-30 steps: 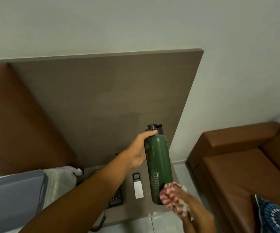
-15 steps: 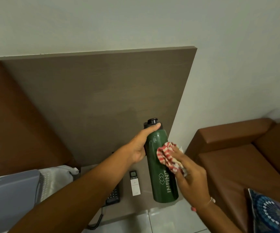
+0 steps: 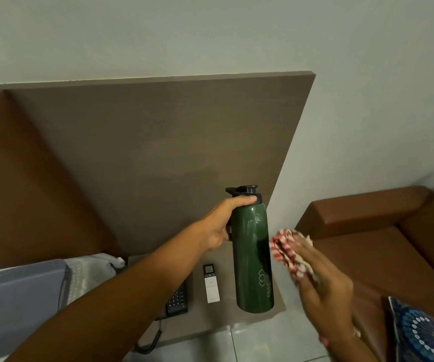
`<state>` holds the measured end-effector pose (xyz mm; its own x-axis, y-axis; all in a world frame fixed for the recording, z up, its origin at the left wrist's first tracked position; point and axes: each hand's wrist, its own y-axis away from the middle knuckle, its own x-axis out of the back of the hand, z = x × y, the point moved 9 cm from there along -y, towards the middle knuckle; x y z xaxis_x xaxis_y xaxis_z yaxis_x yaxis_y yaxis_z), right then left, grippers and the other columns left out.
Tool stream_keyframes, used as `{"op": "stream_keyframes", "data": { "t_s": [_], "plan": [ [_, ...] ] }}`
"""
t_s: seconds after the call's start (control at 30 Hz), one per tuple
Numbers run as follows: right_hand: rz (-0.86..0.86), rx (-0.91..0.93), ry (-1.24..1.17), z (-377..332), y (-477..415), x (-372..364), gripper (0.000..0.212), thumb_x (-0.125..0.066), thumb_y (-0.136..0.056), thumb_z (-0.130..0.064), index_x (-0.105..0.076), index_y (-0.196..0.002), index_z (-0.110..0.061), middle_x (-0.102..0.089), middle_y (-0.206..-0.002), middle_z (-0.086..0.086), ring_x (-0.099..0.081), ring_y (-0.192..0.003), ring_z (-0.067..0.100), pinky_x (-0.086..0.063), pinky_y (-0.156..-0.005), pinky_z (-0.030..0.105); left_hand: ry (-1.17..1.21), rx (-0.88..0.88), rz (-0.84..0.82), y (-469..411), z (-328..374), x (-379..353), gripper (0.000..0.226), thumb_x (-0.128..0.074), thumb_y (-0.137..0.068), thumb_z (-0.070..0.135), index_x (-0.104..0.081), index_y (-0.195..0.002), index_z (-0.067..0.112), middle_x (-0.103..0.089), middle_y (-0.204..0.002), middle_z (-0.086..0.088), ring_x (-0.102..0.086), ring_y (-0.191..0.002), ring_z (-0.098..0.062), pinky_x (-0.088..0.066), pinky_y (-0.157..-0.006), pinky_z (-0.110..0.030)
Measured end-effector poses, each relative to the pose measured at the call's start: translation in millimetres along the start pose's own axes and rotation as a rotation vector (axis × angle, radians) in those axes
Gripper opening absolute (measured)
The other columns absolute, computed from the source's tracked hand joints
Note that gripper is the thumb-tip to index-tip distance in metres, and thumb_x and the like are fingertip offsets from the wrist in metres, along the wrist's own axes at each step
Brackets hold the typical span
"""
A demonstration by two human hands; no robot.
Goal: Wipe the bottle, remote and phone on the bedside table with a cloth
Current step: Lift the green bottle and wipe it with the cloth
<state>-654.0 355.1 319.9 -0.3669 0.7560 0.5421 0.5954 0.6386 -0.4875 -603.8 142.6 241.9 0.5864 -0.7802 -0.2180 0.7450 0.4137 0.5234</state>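
Note:
My left hand [image 3: 223, 223] grips the neck of a tall dark green bottle [image 3: 252, 254] with a black cap and holds it upright above the brown bedside table [image 3: 236, 327]. My right hand [image 3: 323, 280] holds a red and white checked cloth [image 3: 287, 250] bunched in its fingers, just right of the bottle's side, blurred; whether it touches the bottle is unclear. A white remote [image 3: 211, 283] lies flat on the table left of the bottle. A black corded desk phone [image 3: 178, 300] lies further left, partly hidden by my left forearm.
A brown headboard panel [image 3: 145, 158] rises behind the table. A brown leather sofa [image 3: 383, 244] stands to the right with a patterned blue cushion [image 3: 424, 335]. A grey pillow [image 3: 15, 299] and white bedding lie at the left. Pale floor tiles show below.
My right hand with the cloth went from the bottle's base up to its upper side, then slid off to the right. The bottle turned slightly in my left hand.

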Motion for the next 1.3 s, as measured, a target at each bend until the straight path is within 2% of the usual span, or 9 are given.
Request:
{"op": "stream_keyframes", "data": {
  "t_s": [0.2,0.3,0.43,0.57,0.67,0.77,0.9,1.1,1.3],
  "plan": [
    [-0.195,0.267,0.292,-23.2,-51.0,-36.7,0.043,-0.065,-0.085,-0.024,-0.062,-0.128,-0.021,-0.053,-0.139,0.0,-0.042,-0.135,0.021,-0.048,-0.098,0.045,-0.072,0.036,0.011,1.1,-1.9,-10.1,0.073,-0.086,-0.055,0.049,-0.068,-0.117,0.015,-0.076,-0.113,-0.011,-0.069,-0.11,-0.03,-0.055,-0.097,-0.049],
    [-0.305,0.273,0.327,-34.5,-41.7,-60.2,0.053,-0.08,-0.07,-0.015,-0.065,-0.121,-0.023,-0.058,-0.134,0.004,-0.05,-0.127,0.027,-0.051,-0.092,0.05,0.02,0.113,0.017,0.2,-6.0,-8.4,0.062,-0.088,-0.055,0.044,-0.071,-0.107,0.016,-0.079,-0.1,-0.01,-0.075,-0.092,-0.027,-0.062,-0.078,-0.04],
    [-0.487,0.398,0.368,-50.8,10.7,-93.2,0.055,-0.083,-0.057,-0.021,-0.069,-0.11,-0.03,-0.068,-0.118,-0.004,-0.058,-0.118,0.019,-0.034,-0.105,0.039,0.056,0.116,0.106,-3.6,-2.9,6.2,0.069,-0.092,-0.044,0.041,-0.068,-0.106,0.022,-0.074,-0.108,-0.007,-0.069,-0.102,-0.026,-0.06,-0.086,-0.047],
    [-0.718,0.428,0.331,-38.0,78.8,-112.5,0.058,-0.087,-0.051,-0.03,-0.073,-0.107,-0.035,-0.066,-0.122,-0.01,-0.06,-0.116,0.013,-0.026,-0.11,0.026,0.024,0.091,0.151,-1.8,4.9,21.8,0.071,-0.094,-0.038,0.044,-0.071,-0.102,0.023,-0.076,-0.102,-0.004,-0.072,-0.097,-0.023,-0.062,-0.063,-0.038],
    [-0.679,0.483,0.372,-35.4,92.7,-102.6,0.061,-0.08,-0.059,-0.048,-0.065,-0.117,-0.037,-0.067,-0.116,-0.014,-0.061,-0.112,0.006,-0.038,-0.099,0.017,-0.015,0.057,0.157,-2.6,11.6,29.4,0.07,-0.095,-0.043,0.045,-0.07,-0.104,0.021,-0.075,-0.106,-0.006,-0.071,-0.1,-0.025,-0.061,-0.064,-0.039],
    [-0.353,0.457,0.25,-43.2,60.6,-60.3,0.037,-0.031,-0.102,-0.038,-0.053,-0.131,-0.031,-0.064,-0.123,-0.006,-0.055,-0.122,0.015,-0.04,-0.102,0.023,-0.024,0.05,0.15,-0.8,13.8,30.8,0.063,-0.094,-0.053,0.044,-0.069,-0.106,0.02,-0.076,-0.106,-0.005,-0.071,-0.1,-0.024,-0.061,-0.066,-0.039],
    [-0.138,0.358,0.184,-39.6,5.1,-37.7,0.031,-0.044,-0.096,-0.025,-0.066,-0.116,-0.015,-0.061,-0.125,0.004,-0.055,-0.121,0.022,-0.041,-0.106,0.036,-0.038,0.063,0.137,2.1,9.8,23.6,0.054,-0.093,-0.056,0.043,-0.071,-0.101,0.021,-0.077,-0.102,-0.004,-0.072,-0.095,-0.023,-0.06,-0.061,-0.035],
    [-0.467,0.595,0.496,-46.5,-11.4,-115.3,0.052,-0.085,-0.06,-0.019,-0.07,-0.11,-0.021,-0.067,-0.121,0.004,-0.057,-0.12,0.03,-0.033,-0.105,0.052,-0.003,0.066,0.155,4.0,6.4,16.8,0.047,-0.094,-0.059,0.035,-0.072,-0.096,0.016,-0.08,-0.085,-0.006,-0.076,-0.071,-0.02,-0.058,-0.051,-0.028],
    [-0.649,0.623,0.405,-51.4,68.8,-138.3,0.047,-0.082,-0.059,-0.022,-0.072,-0.104,-0.03,-0.07,-0.112,-0.006,-0.059,-0.115,0.016,-0.03,-0.11,0.039,0.009,0.075,0.18,5.2,4.6,33.4,0.052,-0.094,-0.057,0.039,-0.07,-0.1,0.02,-0.074,-0.105,-0.007,-0.07,-0.096,-0.024,-0.059,-0.05,-0.033]
  ]
}}
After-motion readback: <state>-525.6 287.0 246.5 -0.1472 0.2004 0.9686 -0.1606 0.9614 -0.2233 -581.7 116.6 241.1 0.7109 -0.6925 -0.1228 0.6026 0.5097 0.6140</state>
